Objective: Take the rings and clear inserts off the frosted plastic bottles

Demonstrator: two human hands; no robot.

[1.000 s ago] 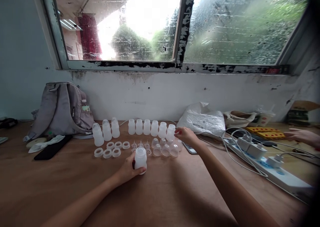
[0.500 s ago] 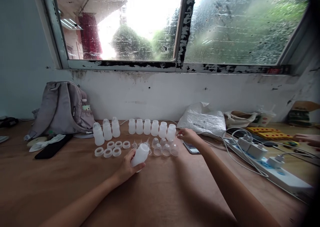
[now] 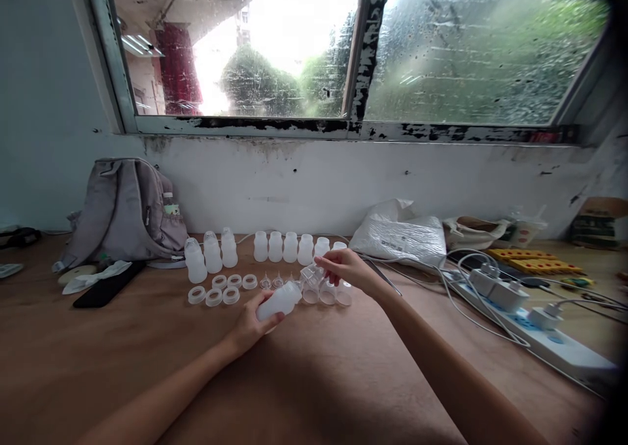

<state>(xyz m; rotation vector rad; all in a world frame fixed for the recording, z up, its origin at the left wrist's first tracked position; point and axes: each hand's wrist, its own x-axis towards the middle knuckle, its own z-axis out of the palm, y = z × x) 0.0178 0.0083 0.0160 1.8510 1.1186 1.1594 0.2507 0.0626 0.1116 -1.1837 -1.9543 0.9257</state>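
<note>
My left hand [image 3: 250,324] is wrapped around a frosted white baby bottle [image 3: 275,303], its neck tilted up to the right. My right hand [image 3: 341,266] pinches what looks like a clear dome cap [image 3: 311,275], just above and right of that bottle's neck. Under my right hand more clear dome caps [image 3: 326,294] stand on the table, partly hidden. Clear nipples [image 3: 278,280] stand behind the held bottle. White screw rings [image 3: 214,296] lie in two rows to the left. Several open bottles [image 3: 290,247] line the back, and three capped bottles [image 3: 212,253] stand further left.
A grey backpack [image 3: 125,209] and a black phone-like slab [image 3: 108,286] are at the left. To the right are a silver padded bag [image 3: 400,239], a white power strip [image 3: 544,330] with chargers and cables, and yellow blocks [image 3: 534,262]. The wall and window rise behind.
My right hand has moved left from beside the end of the bottle row, with a clear cap now in its fingers. My left hand has tipped the bottle further to the right.
</note>
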